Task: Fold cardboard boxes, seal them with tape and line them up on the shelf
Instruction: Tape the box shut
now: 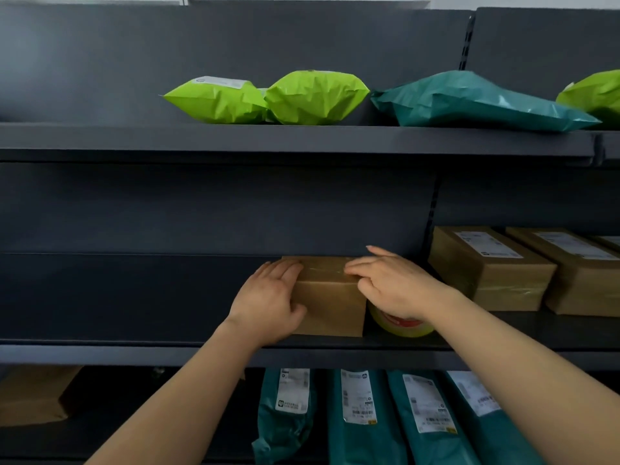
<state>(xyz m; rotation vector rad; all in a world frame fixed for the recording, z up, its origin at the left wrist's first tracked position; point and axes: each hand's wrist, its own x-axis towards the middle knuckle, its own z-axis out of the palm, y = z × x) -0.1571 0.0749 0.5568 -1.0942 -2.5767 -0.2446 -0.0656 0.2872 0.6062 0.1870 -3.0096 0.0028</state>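
Note:
A small brown cardboard box (330, 305) stands on the middle shelf (134, 347), its top seam covered with clear tape. My left hand (268, 302) grips the box's left side, thumb on the front face and fingers over the top edge. My right hand (392, 285) rests on the box's top right corner with its fingers pressed on the tape. A roll of tape (401, 325) with a red core lies on the shelf just right of the box, partly hidden under my right wrist.
Two taped, labelled cardboard boxes (486, 266) sit further right on the same shelf. Light green (218, 102) and teal mailer bags (469, 102) lie on the shelf above. Teal labelled bags (362, 417) stand on the shelf below, with a brown box (33, 394) at its left.

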